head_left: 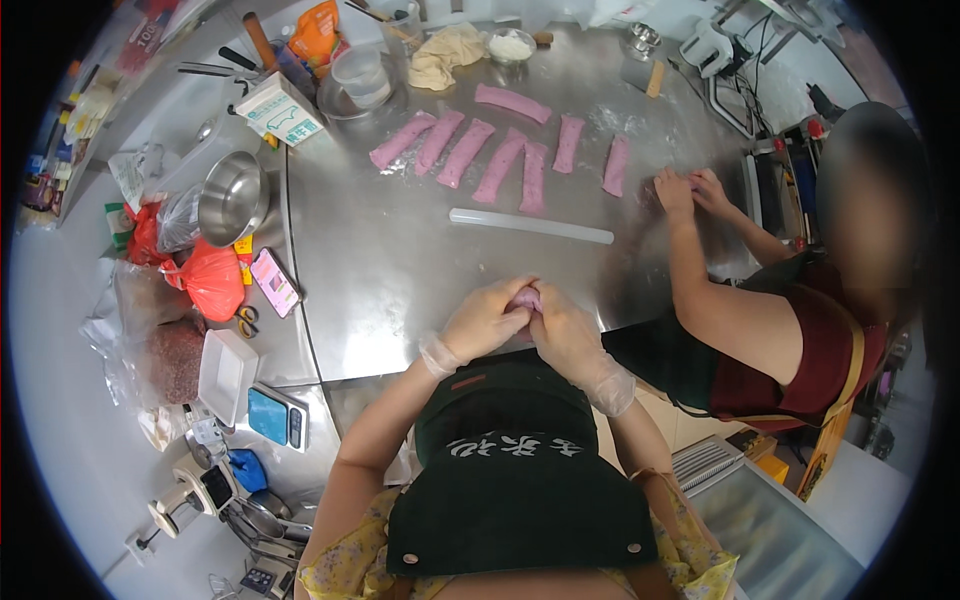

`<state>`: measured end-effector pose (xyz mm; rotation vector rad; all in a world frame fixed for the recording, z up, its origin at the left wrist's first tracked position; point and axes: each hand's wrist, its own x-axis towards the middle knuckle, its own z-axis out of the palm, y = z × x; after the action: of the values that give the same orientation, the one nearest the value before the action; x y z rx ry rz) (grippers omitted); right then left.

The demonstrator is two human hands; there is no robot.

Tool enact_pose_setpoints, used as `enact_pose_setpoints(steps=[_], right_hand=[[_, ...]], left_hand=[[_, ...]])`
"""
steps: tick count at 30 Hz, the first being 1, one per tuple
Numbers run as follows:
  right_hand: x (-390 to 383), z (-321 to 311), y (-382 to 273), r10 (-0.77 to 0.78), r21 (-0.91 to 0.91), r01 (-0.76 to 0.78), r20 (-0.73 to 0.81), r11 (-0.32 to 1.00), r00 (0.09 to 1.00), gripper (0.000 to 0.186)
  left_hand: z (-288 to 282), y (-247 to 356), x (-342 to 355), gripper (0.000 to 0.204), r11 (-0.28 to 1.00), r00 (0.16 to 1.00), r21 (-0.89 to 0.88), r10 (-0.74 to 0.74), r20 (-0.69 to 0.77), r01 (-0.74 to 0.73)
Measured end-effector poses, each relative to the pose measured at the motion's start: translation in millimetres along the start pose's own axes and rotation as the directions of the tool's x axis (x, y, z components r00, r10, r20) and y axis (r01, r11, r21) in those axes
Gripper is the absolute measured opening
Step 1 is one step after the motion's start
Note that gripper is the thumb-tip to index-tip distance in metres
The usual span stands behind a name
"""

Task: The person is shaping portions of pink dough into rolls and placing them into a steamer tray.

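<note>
My left hand [482, 322] and my right hand [568, 338], both in clear thin gloves, meet just in front of my dark apron. Between them they pinch a small lump of purple dough [526, 298]; most of it is hidden by the fingers. Beyond my hands, a white rolling pin [530, 226] lies on the steel table [370, 250]. Several flattened strips of pink-purple dough, such as this middle one [465, 154], are spread past the pin, with white flour around them.
At the right, a co-worker's hands [690, 188] handle a bit of purple dough. On the left are a steel bowl [233, 198], a phone [275, 282], scissors [246, 320], a white tray [228, 376] and a scale [277, 415]. A cloth [445, 56] and flour bowl [510, 46] stand far back.
</note>
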<state>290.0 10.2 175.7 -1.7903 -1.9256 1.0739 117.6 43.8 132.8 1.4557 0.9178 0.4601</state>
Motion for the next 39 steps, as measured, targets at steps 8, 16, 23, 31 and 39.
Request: enact_pose_setpoints(steps=[8,16,23,31,39], right_hand=[[-27.6,-6.6,-1.1,0.093,0.099,-0.086,-0.071,0.991,0.993,0.033],[-70.4,29.4,-1.6,0.19,0.462,-0.119,-0.11,0.879,0.976,0.034],[-126.8,47.5,-16.1,0.372,0.868,-0.179,-0.006,0.463,0.928,0.034],[-194.9,71.7,-44.0,0.166,0.0,-0.316,-0.85,0.949,0.499,0.047],[-285.5,64.4,-18.5,0.292,-0.03,-0.601,-0.854,0.799,0.431,0.067]], left_hand=[[14.2,8.9,-3.0,0.049,0.979,0.994,-0.186,0.091,0.067,-0.078],[17.0,26.5,-31.8,0.05,0.866,0.974,0.444,0.201,0.107,-0.228],[11.9,4.7,-29.5,0.052,0.895,0.888,-0.431,0.099,0.448,0.117],[135.9,2.5,-67.8,0.056,0.0,0.791,-0.806,0.19,0.581,0.592],[244.9,45.6,-89.0,0.053,0.297,0.773,-0.772,0.144,0.617,0.561]])
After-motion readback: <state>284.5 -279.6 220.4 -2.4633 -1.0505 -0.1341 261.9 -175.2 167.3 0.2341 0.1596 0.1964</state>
